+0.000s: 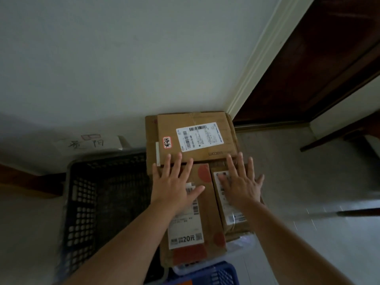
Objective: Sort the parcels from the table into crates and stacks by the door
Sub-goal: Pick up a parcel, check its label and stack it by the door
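A stack of cardboard parcels stands on the floor in the corner by the dark door (320,64). The far parcel (197,120) carries a white shipping label and a red-edged sticker. In front lie a long parcel (209,212) with red dots and a "20" label, and beside it on the right a narrower parcel (236,221). My left hand (174,184) lies flat with spread fingers over the long parcel, fingertips at the far parcel's edge. My right hand (239,184) lies flat, fingers spread, over the narrower parcel. Neither hand grips anything.
A black lattice crate (86,202) stands left of the stack. A blue crate (213,274) shows at the bottom edge, with a clear plastic bin rim (242,249) above it. A white sheet with handwriting (88,142) leans on the wall. Pale floor tiles (308,182) spread right.
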`<state>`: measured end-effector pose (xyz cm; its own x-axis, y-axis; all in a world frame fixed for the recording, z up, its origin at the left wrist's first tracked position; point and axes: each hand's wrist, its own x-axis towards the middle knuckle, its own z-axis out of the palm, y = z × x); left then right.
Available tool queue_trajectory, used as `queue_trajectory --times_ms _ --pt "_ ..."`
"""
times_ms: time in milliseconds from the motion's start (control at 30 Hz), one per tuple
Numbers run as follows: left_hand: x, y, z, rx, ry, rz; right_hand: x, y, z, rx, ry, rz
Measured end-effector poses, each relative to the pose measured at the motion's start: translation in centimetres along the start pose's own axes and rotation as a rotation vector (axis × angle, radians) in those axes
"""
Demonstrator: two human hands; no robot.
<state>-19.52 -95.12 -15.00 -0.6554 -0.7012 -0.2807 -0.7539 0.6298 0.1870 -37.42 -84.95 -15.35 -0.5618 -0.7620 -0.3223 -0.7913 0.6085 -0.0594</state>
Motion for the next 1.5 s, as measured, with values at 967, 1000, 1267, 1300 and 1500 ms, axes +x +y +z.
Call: queue_trajectory --times_ms 967,1000,1267,1300,1500 --pt "6.8 -2.5 -1.6 -0.208 0.035 -0.067 9.3 -3.6 -3.8 -0.008 -0.061 -0.293" --pt "6.7 -2.5 -1.5 -0.216 0.059 -0.061 9.2 -3.6 -3.7 -0.006 -0.045 -0.292" --pt "5.9 -2.1 -0.9 -0.205 0.123 -0.035 7.9 -2.9 -2.3 0.054 0.014 -0.265" --pt "6.1 -2.3 -0.9 -0.21 0.124 -0.042 8.1 -3.1 -2.3 0.054 0.015 -0.264" --pt "6.7 -2.0 -0.6 -0.189 0.131 -0.06 8.7 -3.0 -2.6 0.023 -0.037 -0.275"
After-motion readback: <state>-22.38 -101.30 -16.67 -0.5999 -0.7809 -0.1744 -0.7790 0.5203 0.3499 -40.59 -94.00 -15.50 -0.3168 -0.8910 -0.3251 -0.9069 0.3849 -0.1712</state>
